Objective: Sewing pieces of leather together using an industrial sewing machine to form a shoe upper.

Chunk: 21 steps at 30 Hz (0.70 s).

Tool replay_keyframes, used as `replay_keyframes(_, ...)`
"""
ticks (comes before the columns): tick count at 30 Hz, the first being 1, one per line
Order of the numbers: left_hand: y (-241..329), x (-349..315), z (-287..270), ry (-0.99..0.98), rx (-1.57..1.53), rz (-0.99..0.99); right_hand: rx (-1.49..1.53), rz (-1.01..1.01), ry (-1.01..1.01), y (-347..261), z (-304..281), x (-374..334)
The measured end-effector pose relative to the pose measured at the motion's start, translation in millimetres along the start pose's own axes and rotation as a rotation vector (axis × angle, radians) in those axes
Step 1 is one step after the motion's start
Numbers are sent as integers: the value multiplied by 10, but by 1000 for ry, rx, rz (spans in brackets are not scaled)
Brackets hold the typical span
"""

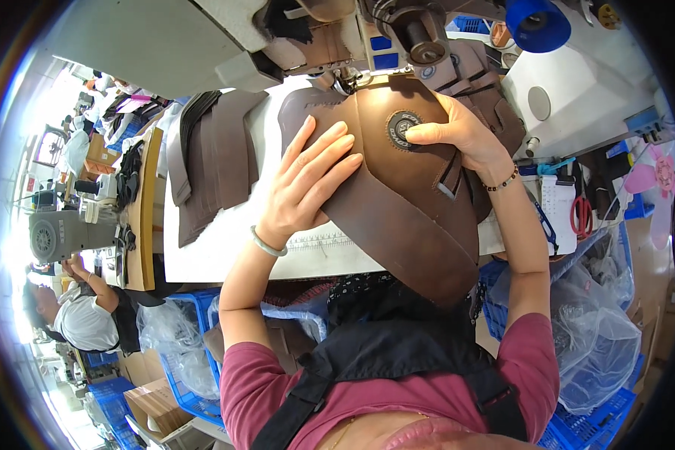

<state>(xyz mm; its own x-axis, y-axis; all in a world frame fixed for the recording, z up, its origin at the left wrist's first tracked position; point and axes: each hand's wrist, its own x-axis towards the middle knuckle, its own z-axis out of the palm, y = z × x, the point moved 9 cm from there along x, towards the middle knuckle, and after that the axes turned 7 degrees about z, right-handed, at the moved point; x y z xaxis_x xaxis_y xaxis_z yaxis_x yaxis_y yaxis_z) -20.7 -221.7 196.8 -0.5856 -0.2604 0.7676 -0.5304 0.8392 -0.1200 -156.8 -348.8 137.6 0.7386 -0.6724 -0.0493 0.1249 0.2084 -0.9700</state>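
A brown leather bag piece (392, 178) lies on the white sewing table, its far edge by the sewing machine head (415, 43). It carries a round black badge (403, 131) and a small buckle tab. A wide brown band (405, 234) runs across its near side and hangs over the table's front edge. My left hand (306, 180) rests flat on the leather, fingers stretched out and slightly apart. My right hand (463, 136) grips the right side of the piece, thumb on the badge and the other fingers hidden behind.
Dark brown leather strips (216, 150) lie stacked on the table at the left. More brown pieces (481, 90) are piled behind my right hand. Red-handled scissors (580, 217) and a pink fan (658, 176) are at the right. Blue crates with clear plastic bags (589, 330) stand below; another person works far left.
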Motion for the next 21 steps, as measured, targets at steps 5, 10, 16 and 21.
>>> replay_keyframes(5,-3,-35,12,60,29,20,20,8,5,20,9,8)
replay_keyframes(10,27,7,4,81,85,16,51,23,-20,43,12,16)
replay_keyframes(16,75,58,-4,68,167,36,58,22,16,33,25,-11)
replay_keyframes(21,119,100,-25,30,228,93,26,4,58,3,1,-26)
